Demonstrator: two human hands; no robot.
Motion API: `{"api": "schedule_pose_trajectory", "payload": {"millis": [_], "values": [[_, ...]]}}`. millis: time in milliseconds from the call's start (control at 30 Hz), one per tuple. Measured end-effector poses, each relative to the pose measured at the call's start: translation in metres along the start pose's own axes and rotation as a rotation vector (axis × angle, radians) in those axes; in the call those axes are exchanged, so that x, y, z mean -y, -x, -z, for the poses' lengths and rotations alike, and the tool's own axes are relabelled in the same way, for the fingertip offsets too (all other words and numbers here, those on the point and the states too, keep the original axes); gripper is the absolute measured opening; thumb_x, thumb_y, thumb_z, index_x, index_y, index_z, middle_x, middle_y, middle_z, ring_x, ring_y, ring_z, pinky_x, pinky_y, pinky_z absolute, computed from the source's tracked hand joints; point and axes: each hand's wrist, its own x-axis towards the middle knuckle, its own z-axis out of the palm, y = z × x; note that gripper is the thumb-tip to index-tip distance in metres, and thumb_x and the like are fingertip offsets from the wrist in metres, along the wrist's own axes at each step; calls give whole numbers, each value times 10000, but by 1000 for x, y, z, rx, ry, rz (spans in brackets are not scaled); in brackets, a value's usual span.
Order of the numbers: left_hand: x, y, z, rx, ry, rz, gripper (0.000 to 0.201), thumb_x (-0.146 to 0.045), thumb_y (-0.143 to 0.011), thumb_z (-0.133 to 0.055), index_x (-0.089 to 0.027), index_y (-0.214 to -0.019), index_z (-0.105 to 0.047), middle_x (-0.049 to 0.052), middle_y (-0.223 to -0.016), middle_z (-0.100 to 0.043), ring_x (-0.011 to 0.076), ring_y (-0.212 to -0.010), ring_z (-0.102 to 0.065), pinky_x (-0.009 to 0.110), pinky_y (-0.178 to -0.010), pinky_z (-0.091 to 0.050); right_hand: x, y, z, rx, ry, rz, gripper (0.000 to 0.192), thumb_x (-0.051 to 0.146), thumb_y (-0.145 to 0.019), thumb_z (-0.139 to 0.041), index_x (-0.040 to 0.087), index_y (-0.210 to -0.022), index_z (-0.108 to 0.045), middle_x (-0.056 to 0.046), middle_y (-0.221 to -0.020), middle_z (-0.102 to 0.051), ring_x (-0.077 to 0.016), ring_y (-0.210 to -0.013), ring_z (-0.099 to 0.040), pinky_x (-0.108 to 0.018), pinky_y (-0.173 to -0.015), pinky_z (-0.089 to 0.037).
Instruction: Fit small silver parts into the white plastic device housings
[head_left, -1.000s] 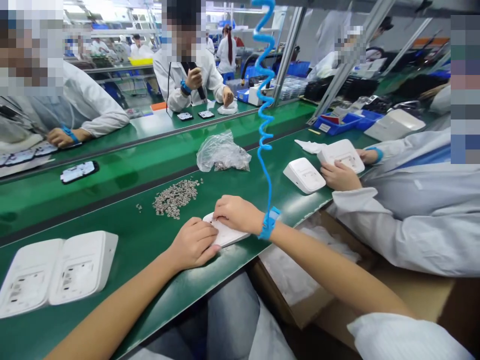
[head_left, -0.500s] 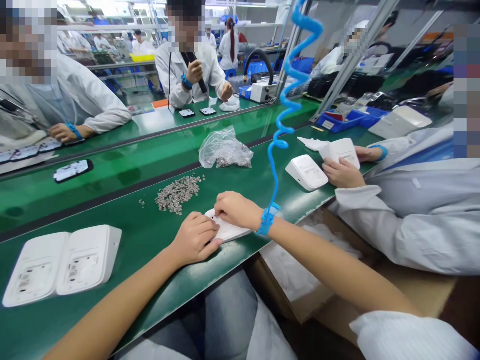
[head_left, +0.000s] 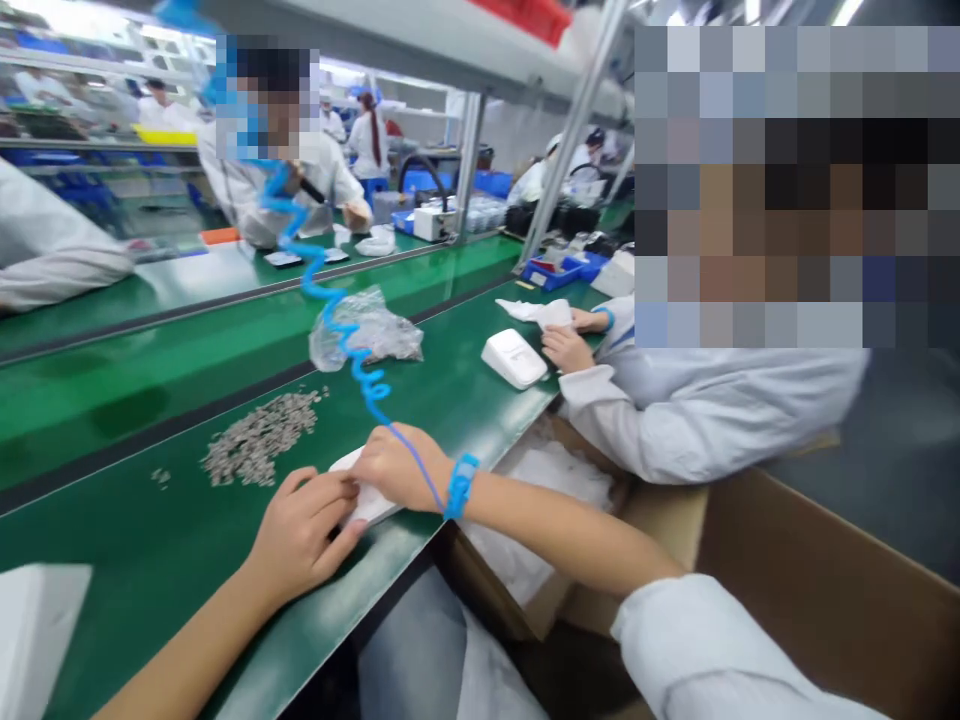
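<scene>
On the green bench in front of me lies a white plastic housing (head_left: 375, 506), largely covered by my hands. My left hand (head_left: 306, 530) grips its near left side, thumb along the front edge and fingers over the top. Above the same housing my right hand (head_left: 401, 468) is bent down with its fingertips pinched together; what they hold, if anything, is hidden. A blue wrist strap (head_left: 460, 487) with a coiled cord (head_left: 319, 285) is on my right wrist. Just beyond my left hand is a pile of small metal pieces (head_left: 262, 440).
A clear plastic bag (head_left: 367, 330) lies behind the pile. Another white housing (head_left: 514, 358) sits near a co-worker's hands (head_left: 568, 348) on the right. At the lower left is part of a white housing (head_left: 37, 630). A cardboard box (head_left: 517, 600) stands below the bench edge.
The view has swung to the right, so everything appears further left. Both hands stay at the housing, the right still pinched over it. The coiled cord now slants across the bag.
</scene>
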Motion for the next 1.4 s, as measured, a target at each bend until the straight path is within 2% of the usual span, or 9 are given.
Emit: {"api": "schedule_pose_trajectory", "payload": {"millis": [200,400,533,633,733,900,1000,1300,1400], "values": [[8,1,-2,-20,39,-22,101,-217,-917,-580,-184,-927,-675,49,-945,-744,195,-909,-686,367,-846,-428,0,0,-4,-22,66,10,187,184,-989,-516,182,-912,-686,-47,-880,-705,-214,-871,-576,-333,-629,-353],[-1,-1,0,-6,43,10,149,-228,-928,-541,-194,-888,-681,55,-962,-748,199,-898,-682,388,-831,-453,3,-1,-3,20,5,67,169,185,-991,-533,174,-948,-696,-73,-881,-687,-223,-894,-577,-319,-666,-385],[-4,-1,1,8,3,12,215,-287,-949,-519,-183,-855,-681,73,-934,-750,219,-955,-690,403,-827,-464,-5,-8,2,-43,-164,-35,152,110,-908,-615,142,-1024,-708,-83,-977,-695,-219,-977,-573,-322,-834,-435],[-7,0,0,-1,-7,19,199,-263,-949,-537,-169,-832,-668,63,-906,-749,212,-929,-694,396,-809,-461,-12,-14,2,-62,-251,-148,302,103,-796,-713,78,-1095,-683,-113,-1095,-669,-236,-1038,-545,-344,-939,-426],[-12,2,-1,-10,-9,69,181,-245,-949,-542,-169,-857,-678,64,-933,-756,213,-937,-699,394,-810,-464,-15,-17,2,-2,-268,-252,226,134,-780,-718,97,-1002,-701,-95,-1047,-657,-234,-1005,-537,-332,-893,-426],[-18,5,-1,-5,-18,138,180,-248,-959,-538,-181,-931,-703,65,-991,-768,225,-995,-703,401,-842,-482,-11,-19,2,47,-234,-259,296,337,-821,-732,147,-1048,-714,-87,-1099,-654,-255,-1041,-526,-342,-824,-403],[-19,6,-1,-12,2,150,176,-251,-956,-544,-175,-948,-704,65,-978,-767,224,-991,-698,398,-858,-500,-9,-20,-1,38,-215,-260,272,399,-838,-711,160,-968,-727,-90,-1065,-666,-264,-1042,-520,-344,-797,-389],[-19,4,4,35,54,173,200,-272,-959,-524,-170,-976,-695,81,-984,-756,234,-984,-680,409,-872,-493,-10,-31,-5,-32,-281,-283,170,267,-744,-756,159,-862,-697,-80,-1004,-685,-267,-1012,-545,-352,-829,-418],[-36,21,25,118,-19,205,192,-250,-968,-516,-168,-1005,-685,87,-1057,-747,238,-1002,-665,397,-858,-462,-20,-20,-1,-261,-452,-225,228,231,-797,-728,163,-1010,-685,-74,-1124,-674,-235,-1068,-565,-351,-937,-429]]}}
